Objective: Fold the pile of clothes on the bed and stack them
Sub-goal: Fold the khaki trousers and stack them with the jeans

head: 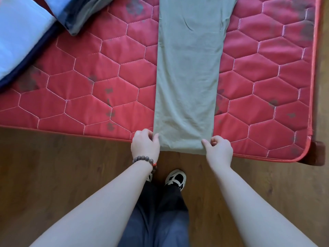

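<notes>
A long, narrow sage-green garment (188,77) is laid flat on the red quilted mattress (89,97), folded lengthwise into a strip that runs from the near edge of the bed away to the top of the view, where it is cut off. Its near end hangs just over the mattress edge and is held at both corners. The left corner is pinched by the left hand (145,145), the thumb on top of the cloth and the fingers curled beneath — a closed grip on the fabric. The right corner is pinched in the same way by the right hand (219,150), thumb and forefinger closed on the cloth, the other fingers curled in. A beaded bracelet (145,160) is worn on the left wrist.

At the far left of the bed a light blue item with a dark navy edge (19,36) is seen, and just beside it a folded grey piece (83,13); both lie well apart from the green strip. A wooden floor (53,166) is seen below the bed, with the person's dark trousers (160,216) and a black-and-white shoe (175,179) — directly under the held end.
</notes>
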Motion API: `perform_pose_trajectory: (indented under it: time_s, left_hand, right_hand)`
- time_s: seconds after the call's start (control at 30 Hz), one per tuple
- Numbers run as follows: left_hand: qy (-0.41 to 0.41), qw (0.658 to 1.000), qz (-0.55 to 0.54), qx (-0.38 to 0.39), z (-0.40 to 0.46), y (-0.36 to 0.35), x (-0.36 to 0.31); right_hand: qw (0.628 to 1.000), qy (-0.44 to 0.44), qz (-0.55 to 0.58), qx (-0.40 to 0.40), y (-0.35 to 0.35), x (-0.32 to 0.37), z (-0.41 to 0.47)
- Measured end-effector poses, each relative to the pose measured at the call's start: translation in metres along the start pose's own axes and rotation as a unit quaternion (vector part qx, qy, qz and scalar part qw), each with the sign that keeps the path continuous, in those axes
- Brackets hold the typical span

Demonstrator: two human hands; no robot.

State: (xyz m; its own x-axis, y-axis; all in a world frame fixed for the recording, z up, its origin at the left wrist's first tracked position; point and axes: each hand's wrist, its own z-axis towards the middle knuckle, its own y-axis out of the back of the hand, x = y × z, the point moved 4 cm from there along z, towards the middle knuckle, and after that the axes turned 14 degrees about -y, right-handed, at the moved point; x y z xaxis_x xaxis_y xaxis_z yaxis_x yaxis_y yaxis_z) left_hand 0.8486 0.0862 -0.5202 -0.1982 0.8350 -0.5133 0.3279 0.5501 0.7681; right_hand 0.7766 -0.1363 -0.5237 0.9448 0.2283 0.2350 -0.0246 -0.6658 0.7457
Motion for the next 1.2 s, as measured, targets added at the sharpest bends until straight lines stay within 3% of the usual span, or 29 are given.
perform_pose_trajectory:
  time_s: [0.1,0.23,0.33,0.6,0.7,0.8,0.9,1.0,1.1,1.2]
  left_hand:
    - [0.01,0.998,-0.054,0.008,-0.007,-0.001,0.003]
    - [0.018,0.988,-0.152,0.033,-0.01,-0.003,0.003]
    - [-0.005,0.978,-0.186,0.097,-0.013,-0.003,0.003]
    - [-0.017,0.97,-0.144,0.197,-0.039,0.001,0.032]
    - [-0.004,0.975,-0.145,0.17,-0.053,0.007,0.035]
    - [-0.05,0.968,-0.208,0.128,-0.061,0.019,0.028]
    - [-0.041,0.955,-0.234,0.179,-0.059,0.032,0.021]
    - [-0.008,0.93,-0.28,0.236,-0.052,0.05,0.009]
    - [-0.071,0.922,-0.283,0.256,-0.043,0.069,-0.01]
    - [-0.194,0.939,-0.151,0.242,-0.029,0.083,-0.025]
  right_hand:
    - [1.0,-0.018,0.019,-0.014,-0.005,-0.008,-0.009]
    - [0.989,-0.099,0.102,0.034,-0.011,-0.012,-0.011]
    - [0.993,-0.065,0.068,0.066,-0.01,-0.012,-0.006]
    - [0.983,-0.031,0.07,0.168,-0.004,-0.047,-0.025]
    - [0.979,-0.041,0.063,0.189,-0.003,-0.063,-0.037]
    - [0.976,0.011,0.1,0.191,0.009,-0.066,-0.047]
    - [0.962,0.044,0.113,0.245,0.023,-0.06,-0.053]
    - [0.927,-0.011,0.138,0.348,0.041,-0.057,-0.056]
    - [0.904,0.002,0.122,0.411,0.065,-0.043,-0.057]
    - [0.921,0.065,0.08,0.376,0.093,-0.018,-0.052]
